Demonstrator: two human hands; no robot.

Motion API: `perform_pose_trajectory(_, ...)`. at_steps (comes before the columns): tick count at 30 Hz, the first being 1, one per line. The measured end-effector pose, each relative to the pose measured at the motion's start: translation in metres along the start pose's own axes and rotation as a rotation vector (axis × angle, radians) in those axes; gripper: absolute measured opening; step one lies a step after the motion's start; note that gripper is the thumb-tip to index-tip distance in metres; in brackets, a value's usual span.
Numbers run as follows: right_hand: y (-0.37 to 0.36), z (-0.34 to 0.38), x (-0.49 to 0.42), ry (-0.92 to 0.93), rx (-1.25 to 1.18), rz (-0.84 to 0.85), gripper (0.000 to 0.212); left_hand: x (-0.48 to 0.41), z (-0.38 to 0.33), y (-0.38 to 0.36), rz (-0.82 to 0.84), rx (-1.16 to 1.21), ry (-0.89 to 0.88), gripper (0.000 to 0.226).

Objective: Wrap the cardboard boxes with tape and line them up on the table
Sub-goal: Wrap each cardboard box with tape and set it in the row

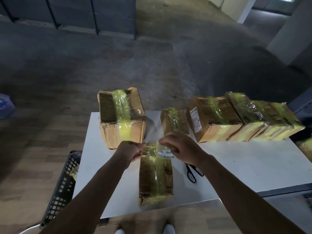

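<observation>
Head view, tape roll (164, 153), "MADE IN CHINA"

Bare forearms (94, 188), bare left hand (130, 152) and right hand (177, 144), tan trousers (194, 222), white shoes (169, 229).

Cardboard boxes (121, 115): at least 6; the far-right ones blur together
Tape roll (164, 154): 1
Scissors (192, 174): 1
Black crate (62, 188): 1
Table (236, 159): 1
</observation>
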State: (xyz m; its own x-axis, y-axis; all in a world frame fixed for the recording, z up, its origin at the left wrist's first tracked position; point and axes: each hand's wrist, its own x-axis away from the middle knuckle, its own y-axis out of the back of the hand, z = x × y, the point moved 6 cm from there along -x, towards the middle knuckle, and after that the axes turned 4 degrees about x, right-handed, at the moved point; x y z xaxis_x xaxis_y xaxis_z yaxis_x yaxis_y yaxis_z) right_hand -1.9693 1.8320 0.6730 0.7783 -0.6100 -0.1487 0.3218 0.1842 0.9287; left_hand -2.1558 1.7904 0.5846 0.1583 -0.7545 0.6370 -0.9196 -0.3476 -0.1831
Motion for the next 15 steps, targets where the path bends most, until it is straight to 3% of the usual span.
perform_pose_trajectory(5,-0.018,0.006,-0.010,0.070,0.208,0.149,0.040,-0.011,0.019,0.017,-0.066,0.021,0.035,0.014)
perform_pose_trajectory(9,-0.027,0.008,-0.020,0.033,0.156,0.192,0.045,-0.021,0.031,0.024,-0.050,0.094,0.069,0.023)
perform_pose_trajectory(15,-0.037,0.015,-0.031,0.000,0.139,0.234,0.044,-0.033,0.048,0.036,-0.138,-0.025,0.002,0.035)
